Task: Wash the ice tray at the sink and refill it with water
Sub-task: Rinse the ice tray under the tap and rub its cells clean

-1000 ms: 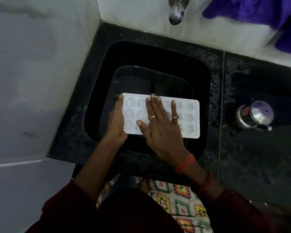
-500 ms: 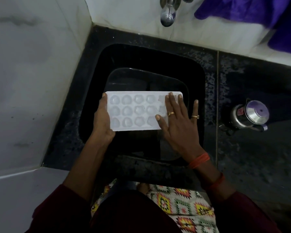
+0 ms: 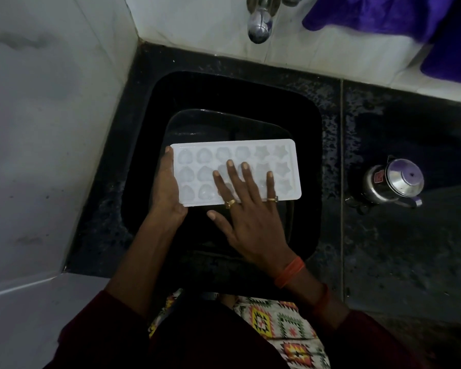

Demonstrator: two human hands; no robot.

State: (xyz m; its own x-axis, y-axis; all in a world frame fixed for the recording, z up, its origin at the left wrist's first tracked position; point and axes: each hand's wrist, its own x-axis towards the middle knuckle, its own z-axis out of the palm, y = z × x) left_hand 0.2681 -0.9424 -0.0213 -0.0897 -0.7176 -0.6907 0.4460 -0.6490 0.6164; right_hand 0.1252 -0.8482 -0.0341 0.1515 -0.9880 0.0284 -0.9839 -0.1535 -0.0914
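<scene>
I see the left hand [image 3: 168, 190] gripping the ice tray [image 3: 285, 155] by its short end, thumb along the edge and fingers hidden beneath. The right hand [image 3: 248, 209] lies flat on top, fingers straight and spread over the middle moulds, thumb off the near edge. The tray runs level from the left hand past the right, over the dark sink [image 3: 313, 123]. A steel pot [image 3: 394, 182] stands well right of the right hand.

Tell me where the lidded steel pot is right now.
In the head view, the lidded steel pot stands on the black counter, right of the sink and the ice tray.
</scene>
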